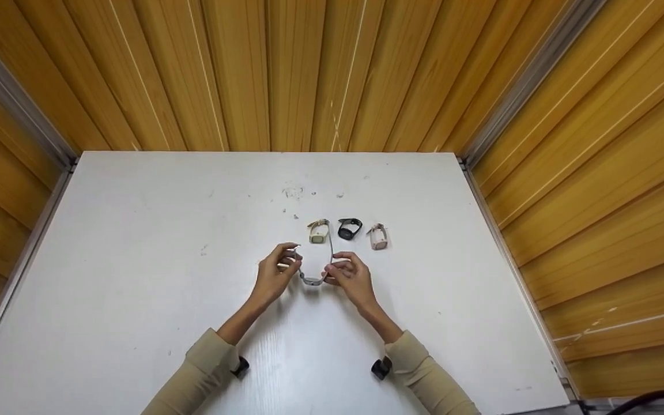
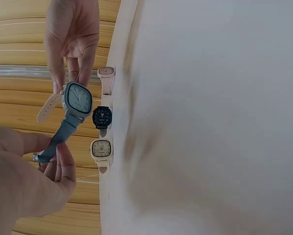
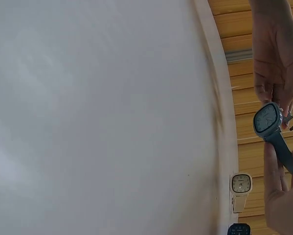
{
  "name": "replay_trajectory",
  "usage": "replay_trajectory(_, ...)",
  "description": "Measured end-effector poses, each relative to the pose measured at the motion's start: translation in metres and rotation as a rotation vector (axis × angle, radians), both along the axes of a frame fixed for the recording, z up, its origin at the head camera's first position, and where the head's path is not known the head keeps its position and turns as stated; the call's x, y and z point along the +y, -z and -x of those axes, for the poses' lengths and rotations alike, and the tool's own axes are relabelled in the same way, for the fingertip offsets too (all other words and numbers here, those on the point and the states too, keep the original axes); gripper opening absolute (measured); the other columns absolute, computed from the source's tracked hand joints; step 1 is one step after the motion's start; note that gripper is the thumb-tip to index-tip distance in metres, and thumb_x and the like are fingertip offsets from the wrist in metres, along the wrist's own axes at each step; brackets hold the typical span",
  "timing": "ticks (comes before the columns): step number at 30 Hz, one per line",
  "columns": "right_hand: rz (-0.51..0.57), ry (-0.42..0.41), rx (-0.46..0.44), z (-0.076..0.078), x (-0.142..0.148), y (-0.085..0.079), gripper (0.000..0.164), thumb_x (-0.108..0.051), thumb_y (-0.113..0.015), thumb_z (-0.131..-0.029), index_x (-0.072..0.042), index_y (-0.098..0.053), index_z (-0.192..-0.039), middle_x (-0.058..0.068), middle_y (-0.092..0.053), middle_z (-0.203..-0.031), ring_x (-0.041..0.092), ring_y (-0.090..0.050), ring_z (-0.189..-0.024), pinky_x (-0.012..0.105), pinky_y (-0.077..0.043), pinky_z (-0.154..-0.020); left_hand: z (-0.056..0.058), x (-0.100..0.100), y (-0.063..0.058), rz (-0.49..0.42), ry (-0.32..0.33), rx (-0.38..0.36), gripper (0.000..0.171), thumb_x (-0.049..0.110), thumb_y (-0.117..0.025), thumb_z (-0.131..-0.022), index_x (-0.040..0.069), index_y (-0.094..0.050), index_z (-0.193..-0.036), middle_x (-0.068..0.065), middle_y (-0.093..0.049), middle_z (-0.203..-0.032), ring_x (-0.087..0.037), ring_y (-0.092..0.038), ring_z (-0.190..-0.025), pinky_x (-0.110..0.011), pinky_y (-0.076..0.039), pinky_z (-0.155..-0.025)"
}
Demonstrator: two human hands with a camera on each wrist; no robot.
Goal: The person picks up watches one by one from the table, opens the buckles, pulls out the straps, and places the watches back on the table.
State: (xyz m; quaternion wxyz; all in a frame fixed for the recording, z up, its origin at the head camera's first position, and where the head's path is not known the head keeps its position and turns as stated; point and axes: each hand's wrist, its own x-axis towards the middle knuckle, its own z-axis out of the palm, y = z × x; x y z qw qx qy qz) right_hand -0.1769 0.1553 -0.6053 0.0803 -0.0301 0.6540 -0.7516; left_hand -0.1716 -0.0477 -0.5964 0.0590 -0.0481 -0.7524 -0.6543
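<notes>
Both hands hold a blue-grey wristwatch (image 1: 312, 282) with a rounded square dial, raised above the white table. In the left wrist view, my left hand (image 2: 36, 171) pinches the buckle end of the watch's strap (image 2: 63, 132). My right hand (image 1: 352, 281) grips the other half of the strap close to the case, and that strap's free end sticks up past the fingers. The dial (image 3: 266, 119) faces the wrist cameras. Beyond the hands lie a cream watch (image 1: 317, 237), a black watch (image 1: 348, 231) and a pink watch (image 1: 378, 243), side by side.
A white table (image 1: 136, 242) spreads out on all sides of the hands, with small dark marks (image 1: 293, 193) towards its back. Wood-look panels (image 1: 286, 75) with metal corner strips enclose the back and both sides. A dark cable (image 1: 649, 397) shows at the lower right.
</notes>
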Motion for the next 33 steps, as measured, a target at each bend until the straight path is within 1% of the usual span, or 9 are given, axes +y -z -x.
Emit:
replay_trajectory(4,-0.008,-0.024,-0.016,0.005,-0.008,0.001,0.038,0.002,-0.067,-0.095,0.014,-0.049,-0.126,0.010,-0.071,-0.092,0.017,-0.075,-0.084,0.034,-0.065,-0.082,0.001,-0.006,0.006,-0.025,-0.019,-0.015,0.035,-0.008,-0.064,-0.093,-0.006,-0.061,-0.128,-0.028,-0.070,-0.109,-0.043,-0.070,-0.099,-0.024,-0.063,-0.075)
replay_trajectory(9,-0.075,-0.036,-0.027,0.013,-0.020,0.001,0.038,0.000,-0.069,-0.094,0.013,-0.053,-0.126,0.010,-0.072,-0.089,0.016,-0.076,-0.082,0.041,-0.065,-0.084,0.002,-0.016,0.010,-0.042,-0.057,-0.043,0.037,-0.010,-0.062,-0.094,-0.011,-0.059,-0.131,-0.030,-0.069,-0.112,-0.044,-0.070,-0.102,-0.030,-0.065,-0.077)
replay_trajectory(11,-0.100,-0.036,-0.037,0.017,-0.026,0.002,0.038,-0.001,-0.070,-0.094,0.013,-0.054,-0.126,0.011,-0.072,-0.089,0.017,-0.076,-0.080,0.045,-0.065,-0.084,0.002,-0.021,0.012,-0.042,-0.090,-0.054,0.039,-0.010,-0.062,-0.094,-0.012,-0.058,-0.132,-0.030,-0.070,-0.112,-0.042,-0.071,-0.100,-0.029,-0.065,-0.077)
replay_trajectory(14,-0.142,-0.046,-0.040,0.025,-0.037,0.004,0.038,-0.002,-0.071,-0.093,0.012,-0.056,-0.125,0.021,-0.073,-0.091,0.017,-0.077,-0.078,0.048,-0.065,-0.083,0.004,-0.029,0.013,-0.050,-0.152,-0.090,0.039,-0.008,-0.063,-0.094,-0.011,-0.055,-0.132,-0.029,-0.071,-0.113,-0.038,-0.073,-0.098,-0.028,-0.065,-0.076)
replay_trajectory(19,-0.182,-0.045,-0.059,0.040,-0.061,0.005,0.035,-0.003,-0.072,-0.093,0.009,-0.061,-0.123,0.026,-0.074,-0.096,0.015,-0.076,-0.073,0.039,-0.066,-0.075,0.009,-0.045,0.016,-0.065,-0.266,-0.153,0.032,-0.003,-0.066,-0.094,-0.006,-0.056,-0.124,-0.029,-0.072,-0.115,-0.031,-0.075,-0.094,-0.025,-0.064,-0.073)
replay_trajectory(26,-0.179,-0.015,-0.080,0.062,-0.101,0.002,0.031,-0.001,-0.071,-0.092,0.009,-0.064,-0.120,0.011,-0.074,-0.082,0.012,-0.073,-0.065,0.031,-0.066,-0.067,0.027,-0.070,0.017,0.006,-0.384,-0.134,0.032,0.002,-0.066,-0.095,-0.004,-0.063,-0.126,-0.026,-0.072,-0.113,-0.024,-0.074,-0.091,-0.011,-0.056,-0.066)
replay_trajectory(29,-0.201,-0.002,-0.064,0.069,-0.117,0.003,0.030,0.000,-0.071,-0.092,0.010,-0.065,-0.119,0.018,-0.074,-0.084,0.022,-0.076,-0.067,0.035,-0.066,-0.068,0.035,-0.080,0.018,0.040,-0.408,-0.126,0.031,0.001,-0.065,-0.096,-0.005,-0.064,-0.126,-0.027,-0.072,-0.111,-0.027,-0.073,-0.090,-0.007,-0.053,-0.066)
replay_trajectory(30,-0.218,0.007,-0.055,0.070,-0.121,0.004,0.029,0.000,-0.071,-0.091,0.010,-0.066,-0.118,0.021,-0.074,-0.086,0.024,-0.076,-0.068,0.035,-0.066,-0.067,0.037,-0.082,0.019,0.055,-0.414,-0.123,0.031,0.000,-0.064,-0.095,-0.006,-0.065,-0.126,-0.027,-0.073,-0.111,-0.024,-0.073,-0.088,-0.006,-0.052,-0.065)
replay_trajectory(33,-0.285,0.036,-0.028,0.071,-0.133,0.008,0.026,-0.001,-0.072,-0.091,0.007,-0.070,-0.115,0.024,-0.075,-0.090,0.025,-0.077,-0.069,0.033,-0.066,-0.065,0.039,-0.090,0.023,0.122,-0.435,-0.107,0.031,-0.001,-0.065,-0.094,-0.008,-0.066,-0.124,-0.028,-0.073,-0.108,-0.029,-0.073,-0.090,-0.005,-0.049,-0.066)
